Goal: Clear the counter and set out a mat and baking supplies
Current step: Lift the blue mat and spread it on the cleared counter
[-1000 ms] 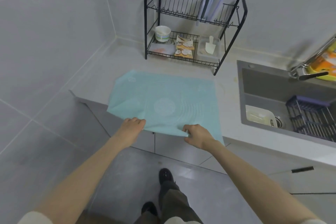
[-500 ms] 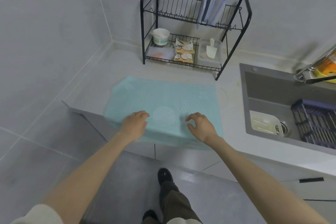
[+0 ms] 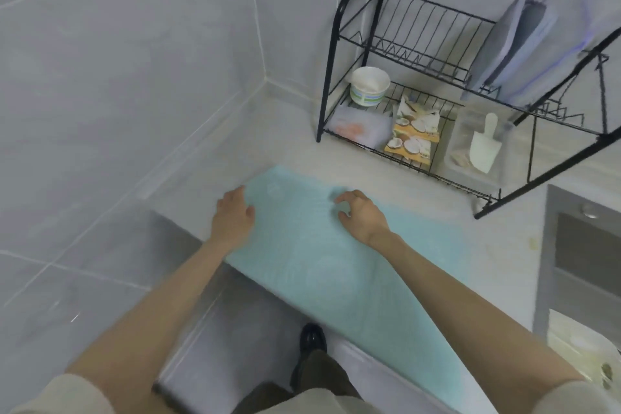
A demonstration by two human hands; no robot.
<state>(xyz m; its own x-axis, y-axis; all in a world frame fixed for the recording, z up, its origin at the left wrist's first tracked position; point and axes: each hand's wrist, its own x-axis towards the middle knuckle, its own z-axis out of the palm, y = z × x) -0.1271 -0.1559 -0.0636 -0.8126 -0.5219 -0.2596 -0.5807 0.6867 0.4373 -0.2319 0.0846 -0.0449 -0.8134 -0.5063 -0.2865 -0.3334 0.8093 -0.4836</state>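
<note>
Spread along the front edge of the surface (image 3: 215, 161): teal baking mat (image 3: 319, 252). Left grip (image 3: 232, 215) open, flat on mat's left edge; right grip (image 3: 361, 217) open, bent fingertips touching mat. At far edge, black dish rack (image 3: 332, 54) holding paper bowl (image 3: 369, 86), coconut packet (image 3: 413, 131), white scoop (image 3: 484, 144).

bare counter (image 3: 268, 144) btwn mat (image 3: 302, 245) & rack (image 3: 328, 77), rack blocks far right, wall (image 3: 117, 77) close left

sleeves (image 3: 70, 391): short, pale beige | trousers (image 3: 314, 380): dark olive | shoe (image 3: 312, 336): black, glossy
</note>
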